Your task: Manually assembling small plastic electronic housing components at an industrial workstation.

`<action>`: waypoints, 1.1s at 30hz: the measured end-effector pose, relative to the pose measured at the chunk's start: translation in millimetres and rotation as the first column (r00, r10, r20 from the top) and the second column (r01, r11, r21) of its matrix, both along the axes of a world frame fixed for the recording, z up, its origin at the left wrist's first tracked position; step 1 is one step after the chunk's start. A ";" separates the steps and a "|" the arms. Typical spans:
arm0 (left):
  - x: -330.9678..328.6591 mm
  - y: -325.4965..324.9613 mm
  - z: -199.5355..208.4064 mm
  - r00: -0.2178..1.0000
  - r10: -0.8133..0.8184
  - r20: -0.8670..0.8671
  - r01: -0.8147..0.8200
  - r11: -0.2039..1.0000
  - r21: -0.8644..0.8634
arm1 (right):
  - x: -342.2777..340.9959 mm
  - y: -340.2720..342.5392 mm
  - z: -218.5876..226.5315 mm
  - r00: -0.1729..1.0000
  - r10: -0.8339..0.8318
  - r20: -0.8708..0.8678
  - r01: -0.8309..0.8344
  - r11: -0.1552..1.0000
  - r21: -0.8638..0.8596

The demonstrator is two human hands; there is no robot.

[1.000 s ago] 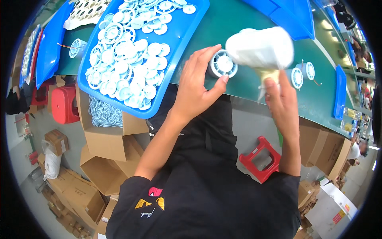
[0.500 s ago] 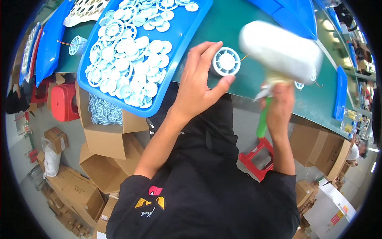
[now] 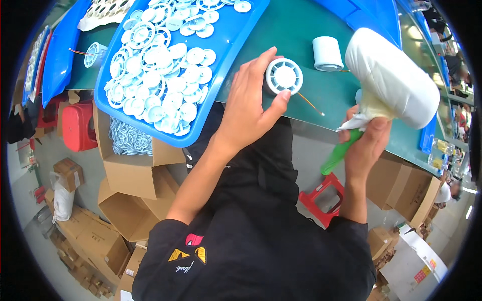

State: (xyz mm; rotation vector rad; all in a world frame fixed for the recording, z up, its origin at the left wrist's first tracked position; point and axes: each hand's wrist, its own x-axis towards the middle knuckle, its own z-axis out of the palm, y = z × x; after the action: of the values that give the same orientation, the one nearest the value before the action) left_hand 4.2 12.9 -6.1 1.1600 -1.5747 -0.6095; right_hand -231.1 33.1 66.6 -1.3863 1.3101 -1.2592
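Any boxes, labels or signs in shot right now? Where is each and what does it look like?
Open cardboard box: under the blue tray, brown, holds pale rings.
Cardboard boxes: floor, lower left, brown, stacked.
White carton: lower right, small red-yellow label.
No screens visible.

White fan wheel (image 3: 284,76) and cloth-wrapped mallet (image 3: 389,83) at the green desk (image 3: 301,35)

The wheel is a small round white plastic part with radial vanes and a solid hub, lying flat near the desk's front edge, a thin orange wire trailing from it to the right. The mallet has a bulky head wrapped in white cloth and a green handle (image 3: 340,153), raised above the desk edge, head tilted up to the right.
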 end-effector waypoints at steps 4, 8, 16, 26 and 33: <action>-0.8 0.9 1.9 1.000 0.028 0.004 -0.028 1.000 0.008 | 9.2 -7.0 0.4 0.902 0.065 -0.426 -0.043 0.997 0.060; -0.5 3.0 6.1 1.000 0.012 -0.024 -0.011 1.000 0.028 | 10.3 -9.5 16.5 0.996 -0.089 -0.011 0.088 0.994 -0.058; -0.5 3.3 5.7 0.998 -0.013 -0.059 0.017 0.997 0.076 | 4.0 -8.3 -1.9 1.000 0.014 -0.007 -0.013 0.993 0.115; -1.0 2.3 6.7 0.999 0.015 -0.036 -0.015 1.000 0.012 | 2.8 -2.6 -15.6 0.982 -0.007 -0.190 0.007 1.000 0.000; -0.6 2.5 1.6 0.998 0.005 -0.067 -0.001 0.998 0.066 | 1.7 -7.8 -19.6 0.986 -0.041 -0.161 0.041 0.999 -0.003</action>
State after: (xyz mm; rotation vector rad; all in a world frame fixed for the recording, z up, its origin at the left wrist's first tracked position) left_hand 3.7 15.4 -4.5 1.1788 -1.5052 -0.6966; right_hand -229.4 25.3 47.0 -1.4932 1.4547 -1.1940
